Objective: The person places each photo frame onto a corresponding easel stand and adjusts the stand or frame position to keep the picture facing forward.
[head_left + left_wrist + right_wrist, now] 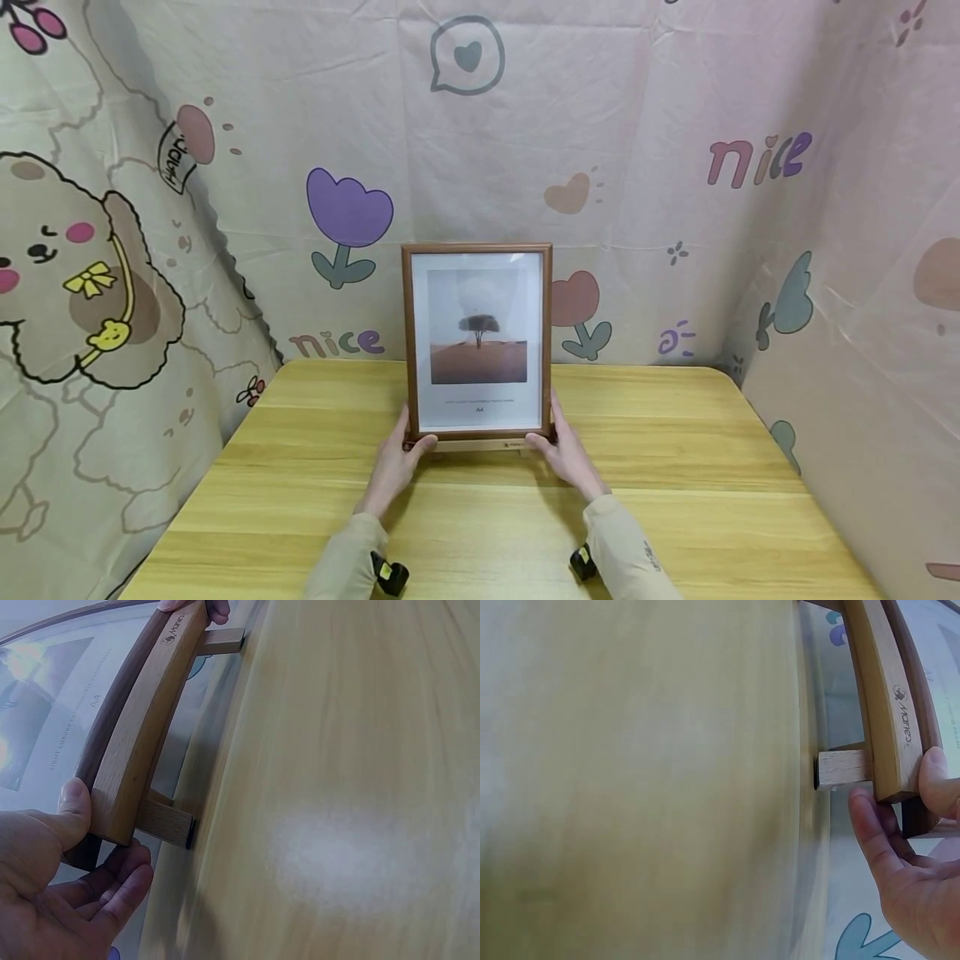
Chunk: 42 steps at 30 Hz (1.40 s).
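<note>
An upright picture frame (546,333) with a brown wooden border stands near the table's back edge, holding a print of a lone tree. Its lower edge sits along the pale wooden ledge of a stand (480,446), which bears printed lettering. Short wooden feet (166,823) jut forward under the ledge. My left hand (393,467) grips the frame's lower left corner, thumb in front, other fingers curling behind and below. At the lower right corner, my right hand (566,458) holds the frame the same way, its thumb (939,780) beside the ledge's end.
The light wood-grain table (675,500) runs under both forearms. Behind it hangs a pale cloth (480,150) printed with flowers and words, with more cloth along the left and right sides. Small black devices are strapped at both wrists.
</note>
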Each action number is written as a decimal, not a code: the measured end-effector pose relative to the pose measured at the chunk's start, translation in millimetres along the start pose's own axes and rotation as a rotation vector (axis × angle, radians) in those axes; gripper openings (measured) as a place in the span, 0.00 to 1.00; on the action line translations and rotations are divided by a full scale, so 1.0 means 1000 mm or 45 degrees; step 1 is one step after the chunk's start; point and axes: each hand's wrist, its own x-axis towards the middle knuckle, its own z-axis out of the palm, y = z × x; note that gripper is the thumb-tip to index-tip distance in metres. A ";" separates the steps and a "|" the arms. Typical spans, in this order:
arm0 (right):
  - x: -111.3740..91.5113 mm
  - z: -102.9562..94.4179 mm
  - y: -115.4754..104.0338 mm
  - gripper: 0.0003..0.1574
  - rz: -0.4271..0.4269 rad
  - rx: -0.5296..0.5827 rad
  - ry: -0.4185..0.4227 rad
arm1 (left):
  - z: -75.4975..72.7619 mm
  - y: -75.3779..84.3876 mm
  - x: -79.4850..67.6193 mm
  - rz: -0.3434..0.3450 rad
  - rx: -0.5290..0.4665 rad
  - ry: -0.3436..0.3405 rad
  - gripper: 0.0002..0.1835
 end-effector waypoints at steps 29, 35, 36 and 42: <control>-0.006 -0.012 0.007 0.60 -0.080 -0.066 0.060 | 0.013 0.006 0.009 0.034 -0.020 -0.024 0.50; -0.004 -0.014 0.007 0.60 0.031 -0.052 0.033 | 0.014 0.009 0.010 0.036 -0.021 -0.018 0.50; -0.004 -0.015 0.007 0.60 0.037 -0.050 0.034 | 0.015 0.010 0.010 0.038 -0.019 -0.021 0.50; -0.005 -0.018 0.007 0.61 0.057 -0.033 0.034 | 0.018 0.011 0.011 0.035 -0.030 -0.026 0.49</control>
